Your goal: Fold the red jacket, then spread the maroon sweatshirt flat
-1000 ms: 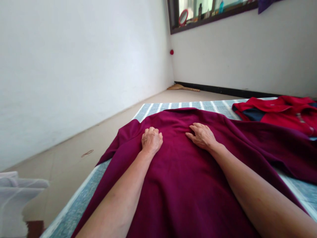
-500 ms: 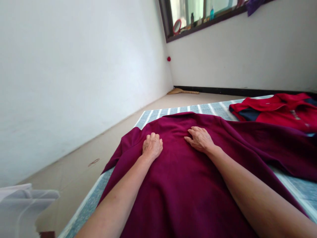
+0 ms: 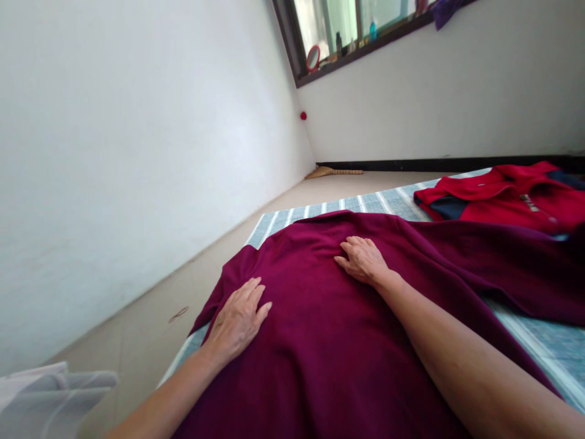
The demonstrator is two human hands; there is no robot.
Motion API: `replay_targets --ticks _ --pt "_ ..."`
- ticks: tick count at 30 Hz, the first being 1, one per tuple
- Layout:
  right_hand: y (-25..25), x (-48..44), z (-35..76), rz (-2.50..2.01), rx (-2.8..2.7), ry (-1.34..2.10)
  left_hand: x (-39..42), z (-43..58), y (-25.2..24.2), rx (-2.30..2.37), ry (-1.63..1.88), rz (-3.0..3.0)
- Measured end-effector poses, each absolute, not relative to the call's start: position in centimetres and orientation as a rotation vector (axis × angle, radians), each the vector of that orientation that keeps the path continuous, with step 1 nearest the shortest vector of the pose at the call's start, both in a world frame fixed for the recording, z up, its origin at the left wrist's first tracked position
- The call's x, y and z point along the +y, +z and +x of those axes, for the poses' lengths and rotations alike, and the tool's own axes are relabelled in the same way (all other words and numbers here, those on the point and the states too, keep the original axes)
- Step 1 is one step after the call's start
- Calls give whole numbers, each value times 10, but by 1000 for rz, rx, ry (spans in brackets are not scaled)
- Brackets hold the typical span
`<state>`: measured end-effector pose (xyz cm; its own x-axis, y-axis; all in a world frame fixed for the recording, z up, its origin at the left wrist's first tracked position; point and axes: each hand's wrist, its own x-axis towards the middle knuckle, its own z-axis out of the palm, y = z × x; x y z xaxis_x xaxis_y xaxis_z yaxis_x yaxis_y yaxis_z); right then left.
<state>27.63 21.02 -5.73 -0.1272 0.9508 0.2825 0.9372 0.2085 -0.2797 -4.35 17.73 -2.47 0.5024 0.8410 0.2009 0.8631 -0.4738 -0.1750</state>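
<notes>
A dark magenta long-sleeved garment point(image 3: 315, 341) lies spread over a blue-and-white striped sheet point(image 3: 274, 222). One sleeve stretches off to the right; the other hangs toward the left edge. My left hand point(image 3: 237, 317) rests flat on the garment's left side, fingers stretched forward and thumb apart. Farther up, near the collar end, my right hand point(image 3: 362, 259) lies on the cloth with its fingers spread and slightly bent. Neither hand grips the fabric. The lower end of the garment runs out of view at the bottom.
A red and navy garment point(image 3: 507, 198) lies on the sheet at the right. On the floor is a broom point(image 3: 336, 172) by the far wall, and a thin loop point(image 3: 178, 314) at left. Pale folded fabric point(image 3: 50, 396) stands lower left. The window sill holds a round mirror point(image 3: 313, 58) and bottles.
My left hand has moved back and to the left across the garment, and its curled fingers have straightened out. My right hand stays at nearly the same spot. The view has tilted slightly.
</notes>
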Motion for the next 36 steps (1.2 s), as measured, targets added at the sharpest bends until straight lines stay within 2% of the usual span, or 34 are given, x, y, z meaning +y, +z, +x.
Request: replay_targets --ticks 11,25,36 --pt "-61 212 276 -1755 -2092 43 155 -60 -37 -1381 -93 -2442" --pt "-60 212 275 -1766 -2084 66 154 -66 -44 -1020 -268 -2429" --pt "-59 213 276 -1768 -2092 65 154 -63 -44 -1028 -330 -2439"
